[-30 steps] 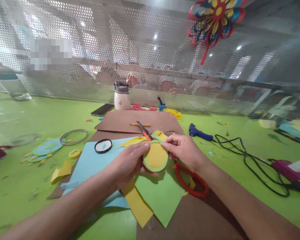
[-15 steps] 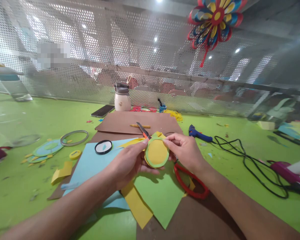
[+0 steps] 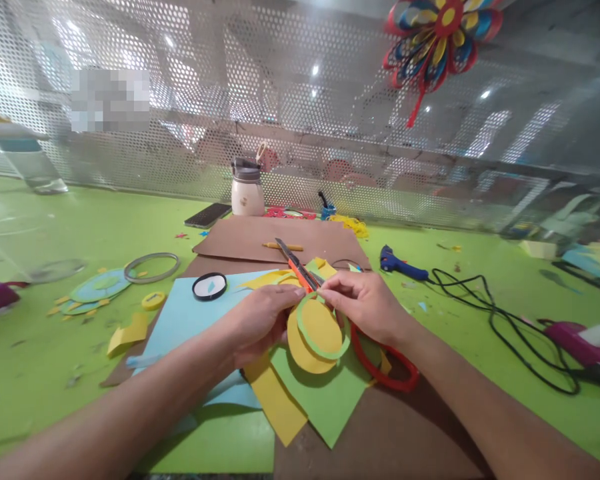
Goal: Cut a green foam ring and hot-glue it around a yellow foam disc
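Mid-frame, left hand (image 3: pixel 265 311) and right hand (image 3: pixel 367 301) apparently pinch yellow disc (image 3: pixel 320 328) and green ring (image 3: pixel 346 339), an aligning step needing careful centring.

Your left hand (image 3: pixel 263 320) holds a round yellow paper disc (image 3: pixel 299 353), while your right hand (image 3: pixel 367 303) pinches the upper edge of a thin light-green paper ring (image 3: pixel 325 354) overlapping it. Below, a light-green paper sheet (image 3: pixel 325 400) points one corner toward the green table's (image 3: pixel 220 443) near edge; a white bottle with a grey lid (image 3: pixel 247 195) stands near its far edge.
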`<action>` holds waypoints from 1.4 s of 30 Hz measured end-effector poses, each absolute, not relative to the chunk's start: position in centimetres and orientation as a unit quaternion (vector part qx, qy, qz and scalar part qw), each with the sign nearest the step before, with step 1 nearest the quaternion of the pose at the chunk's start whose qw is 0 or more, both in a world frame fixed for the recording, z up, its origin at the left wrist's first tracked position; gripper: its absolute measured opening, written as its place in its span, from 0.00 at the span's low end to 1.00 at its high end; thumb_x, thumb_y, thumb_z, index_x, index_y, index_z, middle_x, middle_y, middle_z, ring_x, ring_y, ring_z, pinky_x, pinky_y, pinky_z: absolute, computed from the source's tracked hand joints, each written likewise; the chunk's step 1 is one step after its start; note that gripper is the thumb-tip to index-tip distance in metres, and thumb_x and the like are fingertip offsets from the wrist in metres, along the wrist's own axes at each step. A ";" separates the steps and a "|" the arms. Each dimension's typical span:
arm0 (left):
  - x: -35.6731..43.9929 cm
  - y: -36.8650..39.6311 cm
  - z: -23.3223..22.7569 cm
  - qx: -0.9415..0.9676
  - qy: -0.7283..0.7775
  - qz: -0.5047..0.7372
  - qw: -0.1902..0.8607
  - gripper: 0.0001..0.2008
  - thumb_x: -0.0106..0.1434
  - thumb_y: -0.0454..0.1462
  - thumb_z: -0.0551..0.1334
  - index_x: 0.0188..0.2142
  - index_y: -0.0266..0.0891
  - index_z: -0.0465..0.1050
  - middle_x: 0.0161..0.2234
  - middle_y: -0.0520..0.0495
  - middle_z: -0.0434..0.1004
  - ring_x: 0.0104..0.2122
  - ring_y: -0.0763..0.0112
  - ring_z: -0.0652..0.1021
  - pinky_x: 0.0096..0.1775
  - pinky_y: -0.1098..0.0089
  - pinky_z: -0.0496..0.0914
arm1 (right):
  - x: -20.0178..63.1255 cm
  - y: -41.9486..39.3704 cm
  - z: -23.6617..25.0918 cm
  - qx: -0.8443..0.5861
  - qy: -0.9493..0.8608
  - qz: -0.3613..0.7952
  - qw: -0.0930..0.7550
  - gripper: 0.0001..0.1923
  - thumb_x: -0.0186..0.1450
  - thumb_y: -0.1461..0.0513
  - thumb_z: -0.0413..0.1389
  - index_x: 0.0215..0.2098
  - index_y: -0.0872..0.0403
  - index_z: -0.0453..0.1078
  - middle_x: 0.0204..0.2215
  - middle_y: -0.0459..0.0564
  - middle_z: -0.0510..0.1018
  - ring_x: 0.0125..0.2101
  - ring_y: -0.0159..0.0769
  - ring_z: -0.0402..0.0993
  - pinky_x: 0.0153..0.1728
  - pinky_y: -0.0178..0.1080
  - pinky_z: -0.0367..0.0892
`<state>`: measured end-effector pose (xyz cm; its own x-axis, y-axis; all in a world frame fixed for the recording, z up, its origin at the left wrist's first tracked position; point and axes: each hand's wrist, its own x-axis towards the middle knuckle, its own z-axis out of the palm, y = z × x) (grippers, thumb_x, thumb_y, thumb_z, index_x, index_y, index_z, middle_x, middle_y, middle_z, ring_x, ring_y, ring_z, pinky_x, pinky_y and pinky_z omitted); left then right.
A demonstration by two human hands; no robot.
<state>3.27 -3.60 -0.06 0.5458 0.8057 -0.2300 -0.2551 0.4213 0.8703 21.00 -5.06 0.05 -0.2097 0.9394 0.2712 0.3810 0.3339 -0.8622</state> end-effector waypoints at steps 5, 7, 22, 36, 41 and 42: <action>3.5 -3.3 -0.5 0.411 0.375 0.308 0.772 0.06 0.59 0.32 0.58 0.28 0.35 0.73 0.25 0.47 0.76 0.24 0.71 0.76 0.26 0.73 0.71 | 21.5 -4.5 -0.1 -0.499 -0.665 0.336 0.443 0.05 0.58 0.63 0.57 0.26 0.56 0.73 0.19 0.43 0.74 0.19 0.29 0.67 0.22 0.33 0.63; 3.6 -3.2 -0.7 0.409 0.386 0.312 0.765 0.05 0.58 0.31 0.59 0.28 0.34 0.72 0.24 0.47 0.75 0.24 0.71 0.76 0.26 0.74 0.70 | 22.1 -4.0 0.0 -0.518 -0.632 0.322 0.478 0.05 0.57 0.63 0.58 0.25 0.56 0.73 0.20 0.44 0.74 0.21 0.30 0.67 0.25 0.34 0.62; 3.3 -2.6 -0.4 0.367 0.422 0.441 0.702 0.09 0.56 0.25 0.56 0.33 0.33 0.72 0.29 0.42 0.79 0.27 0.71 0.79 0.31 0.72 0.73 | 22.3 -4.4 0.8 -0.460 -0.454 0.495 0.581 0.09 0.53 0.60 0.63 0.29 0.55 0.69 0.17 0.42 0.73 0.17 0.27 0.68 0.18 0.32 0.65; 3.5 -3.0 -0.2 0.364 0.414 0.499 0.669 0.14 0.54 0.24 0.55 0.39 0.31 0.72 0.22 0.48 0.78 0.19 0.75 0.74 0.24 0.76 0.68 | 19.4 -5.6 -1.1 -0.489 -0.447 0.474 0.580 0.09 0.56 0.59 0.63 0.26 0.55 0.68 0.15 0.40 0.71 0.16 0.26 0.66 0.16 0.29 0.61; 3.5 -3.1 0.2 0.375 0.419 0.500 0.658 0.16 0.51 0.22 0.53 0.34 0.34 0.75 0.16 0.52 0.75 0.14 0.77 0.69 0.19 0.76 0.63 | 19.0 -6.2 -0.4 -0.462 -0.442 0.476 0.604 0.08 0.56 0.59 0.62 0.27 0.54 0.67 0.18 0.41 0.71 0.19 0.28 0.68 0.19 0.31 0.64; 3.5 -3.2 0.2 0.378 0.421 0.499 0.656 0.16 0.50 0.22 0.52 0.32 0.34 0.76 0.16 0.53 0.74 0.13 0.77 0.68 0.18 0.76 0.62 | 18.9 -6.3 -0.2 -0.454 -0.444 0.477 0.608 0.08 0.56 0.60 0.62 0.27 0.53 0.67 0.19 0.40 0.70 0.19 0.28 0.68 0.19 0.31 0.64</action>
<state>3.53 -3.18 0.24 0.1479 0.9735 -0.1747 -0.3370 0.2157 0.9165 18.93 -6.33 -0.18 0.1515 0.9827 0.1066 -0.1770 0.1331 -0.9752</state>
